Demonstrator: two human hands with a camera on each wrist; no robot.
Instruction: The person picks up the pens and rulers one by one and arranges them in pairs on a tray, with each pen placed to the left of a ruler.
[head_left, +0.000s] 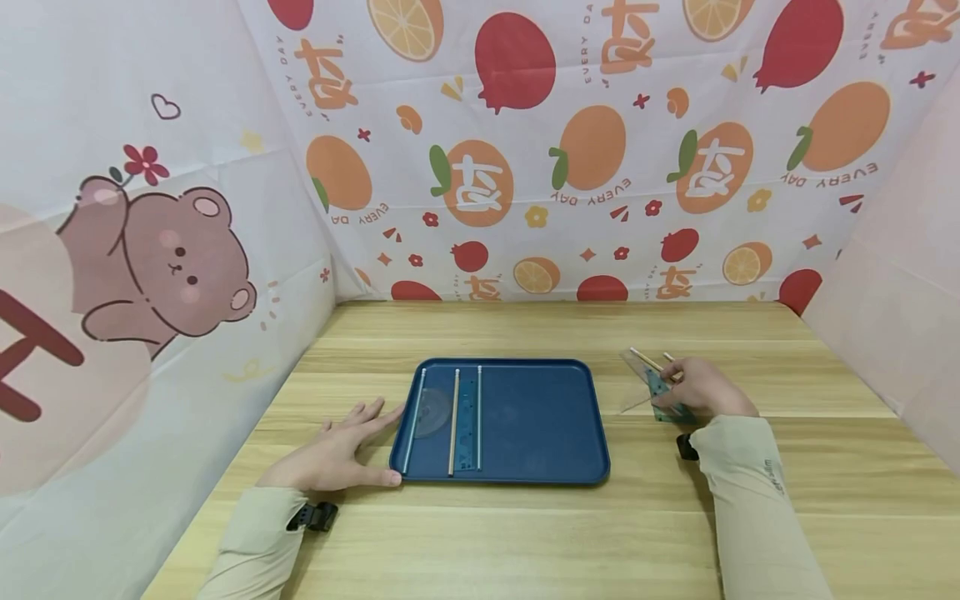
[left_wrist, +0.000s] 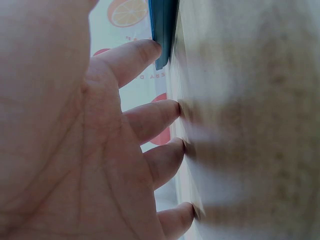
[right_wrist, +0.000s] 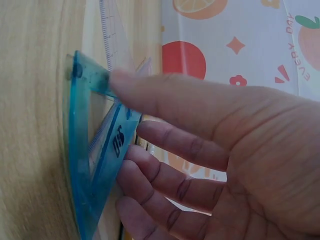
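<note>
The right hand is shown grasping a teal set square, its fingers bent and its thumb laid over one side of the piece while the other fingers are placed behind it. The set square is located at the right of the scene, to the right of the tray, and is seen tilted in the right wrist view; whether it is fully raised from the table cannot be told. Beyond it, a clear graduated piece is partly covered by the set square, so that its full outline cannot be made out. Just beside these, on the far side, a pale wooden pencil and the tip of a second pencil are seen, both partly hidden by the hand.

The left hand is spread and grasps nothing; the near left corner of the blue tray is touched by it, and three fingertips are rested on the table in the left wrist view. The tray is set between the two hands. In its left half, from left to right, are laid a light blue pencil, a clear protractor, a wooden pencil, a teal ruler and a bluish pencil, the long pieces being aligned roughly near to far. The wooden table is bounded at the far side by a fruit-printed cloth and at the left by a bear-printed cloth.
</note>
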